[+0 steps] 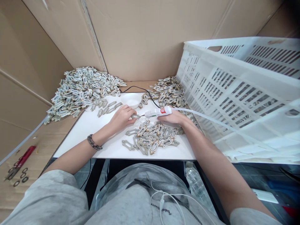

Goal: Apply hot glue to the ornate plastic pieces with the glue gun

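My left hand rests on the white tabletop with its fingers pinched on a small metal plate. My right hand is closed round a white pen-shaped tool with a red button; its tip touches that plate. A clear hose and a black wire run from the tool. Just below my hands lies a small heap of ornate metal plates.
A large pile of the same plates lies at the back left and another at the back right. A white slatted plastic crate fills the right side. Cardboard walls enclose the bench. Red-handled scissors and small rings lie far left.
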`<state>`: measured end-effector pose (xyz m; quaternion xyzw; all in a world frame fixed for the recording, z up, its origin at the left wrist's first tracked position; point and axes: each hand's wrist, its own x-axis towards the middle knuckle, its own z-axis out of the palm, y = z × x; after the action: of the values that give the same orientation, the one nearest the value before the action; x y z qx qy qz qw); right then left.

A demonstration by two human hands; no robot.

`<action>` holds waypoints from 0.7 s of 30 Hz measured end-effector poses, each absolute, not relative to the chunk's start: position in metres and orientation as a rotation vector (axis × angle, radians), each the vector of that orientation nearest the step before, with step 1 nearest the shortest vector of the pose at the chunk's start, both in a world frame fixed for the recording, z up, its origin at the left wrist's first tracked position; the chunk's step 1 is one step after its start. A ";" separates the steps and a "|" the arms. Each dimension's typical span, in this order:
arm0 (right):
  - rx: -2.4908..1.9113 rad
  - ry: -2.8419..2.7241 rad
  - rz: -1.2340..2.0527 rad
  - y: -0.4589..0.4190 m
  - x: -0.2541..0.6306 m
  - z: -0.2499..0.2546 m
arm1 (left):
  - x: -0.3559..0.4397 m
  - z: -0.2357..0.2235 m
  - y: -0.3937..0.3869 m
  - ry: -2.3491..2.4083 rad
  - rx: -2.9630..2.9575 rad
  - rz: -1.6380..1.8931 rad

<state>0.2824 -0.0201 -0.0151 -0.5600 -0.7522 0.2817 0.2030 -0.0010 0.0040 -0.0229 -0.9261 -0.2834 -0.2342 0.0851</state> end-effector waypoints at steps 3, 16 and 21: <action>-1.573 -2.094 0.791 -0.022 0.282 -0.013 | -0.002 -0.020 0.005 -0.871 -2.832 -0.771; -1.548 -2.075 0.817 -0.020 0.282 -0.015 | -0.074 0.001 0.063 -1.750 -2.332 -0.719; -1.553 -2.076 0.825 -0.019 0.283 -0.016 | -0.095 -0.013 0.081 -1.833 -2.292 -0.615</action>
<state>0.2830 -0.0194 -0.0160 -0.5582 -0.7461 0.2966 0.2089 -0.0953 0.0809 -0.0127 -0.7624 -0.6098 -0.2045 0.0716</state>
